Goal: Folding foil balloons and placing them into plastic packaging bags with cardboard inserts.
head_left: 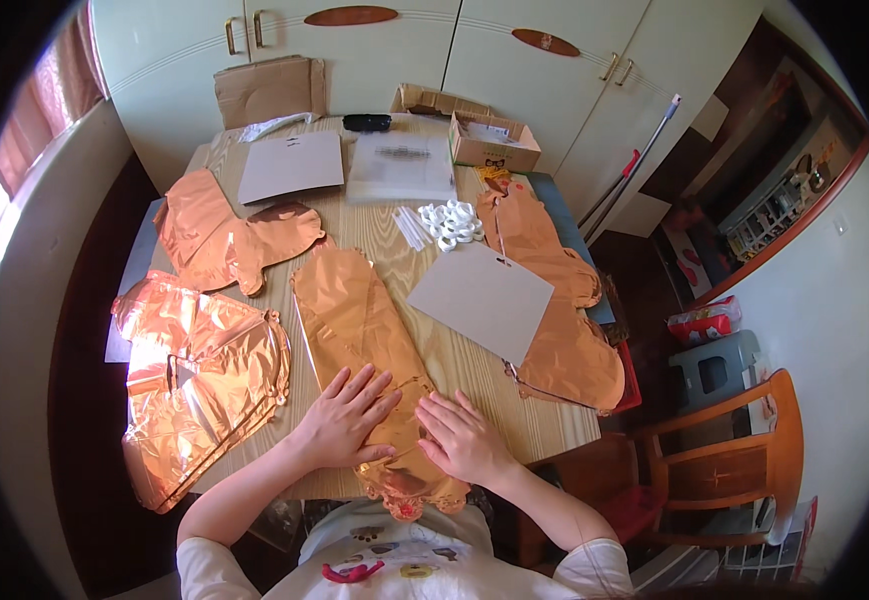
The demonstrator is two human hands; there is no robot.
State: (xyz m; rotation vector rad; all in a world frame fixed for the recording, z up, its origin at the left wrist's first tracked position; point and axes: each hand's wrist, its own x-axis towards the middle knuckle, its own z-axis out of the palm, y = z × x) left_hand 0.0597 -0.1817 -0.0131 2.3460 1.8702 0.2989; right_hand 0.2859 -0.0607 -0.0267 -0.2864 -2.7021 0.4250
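Grip apart on 2 bare hands: left hand (347,425) with fingers spread, right hand (462,436) with fingers straight, both flat on a long copper foil piece (354,315).
From where I stand, a shiny foil stack (224,400) and, behind it, a bent foil shape (204,240) lie along the worktop's (429,335) left side; that piece runs down the middle, frilled end past the near edge; white ribbon rolls (451,224) come next, then a pale card (484,302) overlapping the foil pile (569,355) on the right.

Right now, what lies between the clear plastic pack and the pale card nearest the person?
A cluster of white loops, with thin white strips at its left, lies there on the wooden table, as the head view shows.
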